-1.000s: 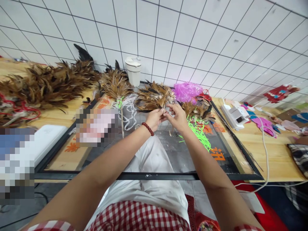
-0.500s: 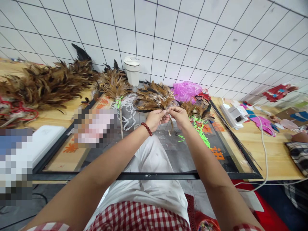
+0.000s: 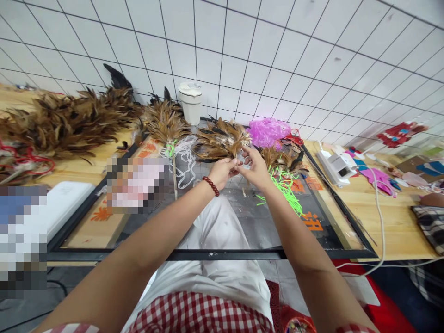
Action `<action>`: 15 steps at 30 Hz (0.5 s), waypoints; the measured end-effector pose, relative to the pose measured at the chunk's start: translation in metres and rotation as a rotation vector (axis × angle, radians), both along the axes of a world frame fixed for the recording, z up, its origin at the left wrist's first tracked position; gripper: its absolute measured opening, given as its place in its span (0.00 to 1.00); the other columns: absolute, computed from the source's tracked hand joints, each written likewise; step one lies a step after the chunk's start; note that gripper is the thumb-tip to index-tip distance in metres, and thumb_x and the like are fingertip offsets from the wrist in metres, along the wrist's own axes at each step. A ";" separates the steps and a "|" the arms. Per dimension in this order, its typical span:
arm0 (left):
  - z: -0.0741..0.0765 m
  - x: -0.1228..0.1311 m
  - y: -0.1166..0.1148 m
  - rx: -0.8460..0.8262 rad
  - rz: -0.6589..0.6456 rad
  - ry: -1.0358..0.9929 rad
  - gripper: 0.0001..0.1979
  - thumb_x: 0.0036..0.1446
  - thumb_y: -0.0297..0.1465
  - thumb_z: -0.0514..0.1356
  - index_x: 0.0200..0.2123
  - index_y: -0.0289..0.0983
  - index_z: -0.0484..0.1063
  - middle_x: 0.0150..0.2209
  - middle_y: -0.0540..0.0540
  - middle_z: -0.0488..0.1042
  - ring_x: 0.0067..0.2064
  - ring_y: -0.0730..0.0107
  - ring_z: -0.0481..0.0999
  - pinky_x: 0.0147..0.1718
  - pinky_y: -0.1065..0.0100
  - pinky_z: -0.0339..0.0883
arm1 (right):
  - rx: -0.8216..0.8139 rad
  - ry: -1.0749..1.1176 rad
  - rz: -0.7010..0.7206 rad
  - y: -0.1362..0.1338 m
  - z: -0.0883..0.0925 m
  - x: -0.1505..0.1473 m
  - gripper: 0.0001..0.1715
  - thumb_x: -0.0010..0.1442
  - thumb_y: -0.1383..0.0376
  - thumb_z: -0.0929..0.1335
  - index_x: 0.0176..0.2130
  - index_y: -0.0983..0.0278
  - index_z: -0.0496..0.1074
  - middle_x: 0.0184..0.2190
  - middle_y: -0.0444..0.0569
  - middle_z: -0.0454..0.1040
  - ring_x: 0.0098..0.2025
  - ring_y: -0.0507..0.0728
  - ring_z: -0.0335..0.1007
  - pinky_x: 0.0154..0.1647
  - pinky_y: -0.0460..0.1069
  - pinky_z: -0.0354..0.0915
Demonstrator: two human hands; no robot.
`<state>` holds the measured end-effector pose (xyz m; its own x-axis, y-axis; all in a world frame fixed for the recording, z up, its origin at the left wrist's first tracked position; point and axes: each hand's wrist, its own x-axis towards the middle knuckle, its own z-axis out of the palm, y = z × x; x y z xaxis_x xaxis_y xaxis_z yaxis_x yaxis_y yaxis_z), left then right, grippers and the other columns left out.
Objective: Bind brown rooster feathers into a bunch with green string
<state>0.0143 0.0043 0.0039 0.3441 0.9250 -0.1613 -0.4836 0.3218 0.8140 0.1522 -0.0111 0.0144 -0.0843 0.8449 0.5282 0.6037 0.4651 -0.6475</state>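
My left hand (image 3: 223, 175), with a dark red bead bracelet on the wrist, is closed in a pinch. A brown feather (image 3: 237, 150) rises from its fingertips, and its lower end is hidden by my fingers. My right hand (image 3: 256, 170) is half curled with its fingers apart; its thumb reaches the left fingertips. Just beyond both hands lies a pile of brown feathers (image 3: 217, 138). Right of them, a smaller feather bunch (image 3: 282, 158) rests above bright green cords (image 3: 288, 192). Left of them, a feather duster (image 3: 165, 121) has a thin stick and a green tie.
A black-framed glass panel (image 3: 243, 254) lies across the wooden table (image 3: 391, 226). White cup (image 3: 190, 102), purple plastic bag (image 3: 268, 132) and white strips (image 3: 183, 159) lie around. A large feather heap (image 3: 69, 122) is at left, a power strip (image 3: 336, 166) and cable at right.
My right hand's fingers have spread and lifted away from the pinch they shared with the left hand. My left hand stays almost in place.
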 end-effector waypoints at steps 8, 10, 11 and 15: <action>0.004 -0.001 -0.004 0.081 -0.110 0.053 0.09 0.53 0.30 0.63 0.25 0.30 0.70 0.22 0.47 0.71 0.23 0.77 0.71 0.23 0.74 0.63 | -0.553 0.544 0.235 0.001 0.006 0.010 0.23 0.47 0.50 0.72 0.35 0.65 0.72 0.27 0.44 0.70 0.27 0.50 0.64 0.32 0.49 0.64; 0.004 -0.002 -0.004 0.071 -0.247 0.050 0.09 0.52 0.30 0.64 0.24 0.30 0.70 0.21 0.47 0.70 0.21 0.78 0.70 0.20 0.76 0.61 | -0.659 0.626 0.377 -0.004 0.010 0.014 0.21 0.46 0.50 0.73 0.28 0.65 0.70 0.23 0.43 0.70 0.25 0.51 0.65 0.32 0.49 0.65; 0.004 -0.003 -0.004 0.051 -0.307 0.047 0.09 0.52 0.29 0.64 0.24 0.30 0.70 0.21 0.47 0.69 0.21 0.78 0.69 0.19 0.76 0.61 | -0.689 0.655 0.425 -0.006 0.012 0.016 0.21 0.45 0.51 0.74 0.26 0.65 0.70 0.22 0.44 0.71 0.25 0.51 0.66 0.32 0.49 0.65; 0.005 -0.005 -0.004 -0.023 -0.452 0.050 0.08 0.52 0.29 0.63 0.26 0.30 0.70 0.21 0.48 0.69 0.21 0.78 0.70 0.20 0.76 0.63 | -0.748 0.706 0.449 -0.006 0.012 0.017 0.21 0.42 0.52 0.76 0.22 0.67 0.71 0.19 0.45 0.72 0.23 0.51 0.67 0.31 0.49 0.66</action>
